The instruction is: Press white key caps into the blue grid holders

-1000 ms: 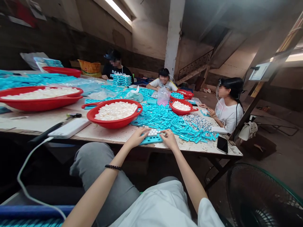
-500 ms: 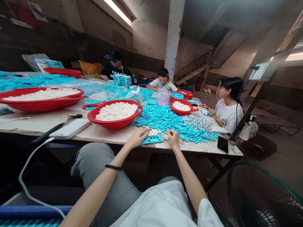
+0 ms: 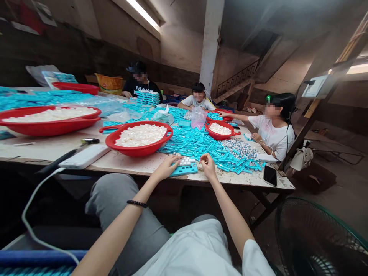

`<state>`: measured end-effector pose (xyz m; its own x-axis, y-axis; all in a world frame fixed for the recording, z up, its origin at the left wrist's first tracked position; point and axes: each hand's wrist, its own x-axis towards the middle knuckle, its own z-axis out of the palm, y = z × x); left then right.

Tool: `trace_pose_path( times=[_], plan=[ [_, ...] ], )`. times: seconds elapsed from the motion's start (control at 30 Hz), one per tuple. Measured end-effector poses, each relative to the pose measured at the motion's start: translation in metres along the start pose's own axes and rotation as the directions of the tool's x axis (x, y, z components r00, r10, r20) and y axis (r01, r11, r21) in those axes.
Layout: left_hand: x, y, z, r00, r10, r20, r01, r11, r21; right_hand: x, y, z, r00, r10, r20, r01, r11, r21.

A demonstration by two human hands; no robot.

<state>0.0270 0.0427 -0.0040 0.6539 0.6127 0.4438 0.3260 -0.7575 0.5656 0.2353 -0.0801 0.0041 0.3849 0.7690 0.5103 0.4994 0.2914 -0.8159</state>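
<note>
At the table's front edge lies a blue plastic frame (image 3: 186,170) with square openings and a few rows of small white key-like caps (image 3: 187,162) along its far side. My left hand (image 3: 167,167) grips the frame's left end, thumb and fingers around it. Just off its right end is my right hand (image 3: 207,165), fingers curled into a pinch; whatever lies between the fingertips is too small to make out. Loose blue plastic parts (image 3: 195,143) are heaped behind both hands. A red basin (image 3: 138,150) of white caps (image 3: 142,135) stands behind my left hand.
More red basins (image 3: 51,128) stand left and further back. Small white-and-blue pieces (image 3: 238,148) lie heaped at right, near a phone (image 3: 270,175). A white power bank (image 3: 85,156) with a cable sits left. Several co-workers (image 3: 278,128) sit around; a fan (image 3: 322,237) stands lower right.
My right hand has shifted slightly left toward the frame, its fingers more pinched. My left hand and the frame stay put. The co-worker at right has reached an arm toward the far basin.
</note>
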Motion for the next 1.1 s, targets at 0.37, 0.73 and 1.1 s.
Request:
trace_pose_path(
  times=[0.37, 0.73, 1.1],
  plan=[
    [0.0, 0.006, -0.002, 1.0, -0.015, -0.004, 0.015, 1.0, -0.026, -0.008, -0.002, -0.02, 0.994, -0.092, -0.058, 0.085, 0.989, -0.12],
    [0.0, 0.005, -0.002, 1.0, -0.007, -0.006, 0.007, 1.0, -0.012, 0.036, 0.04, -0.178, 0.928, 0.306, -0.215, -0.334, 0.419, -0.844],
    [-0.001, 0.008, -0.005, 1.0, 0.001, -0.014, -0.001, 1.0, -0.001, 0.041, 0.046, -0.194, 0.953, 0.287, -0.096, -0.24, 0.523, -0.818]
  ],
)
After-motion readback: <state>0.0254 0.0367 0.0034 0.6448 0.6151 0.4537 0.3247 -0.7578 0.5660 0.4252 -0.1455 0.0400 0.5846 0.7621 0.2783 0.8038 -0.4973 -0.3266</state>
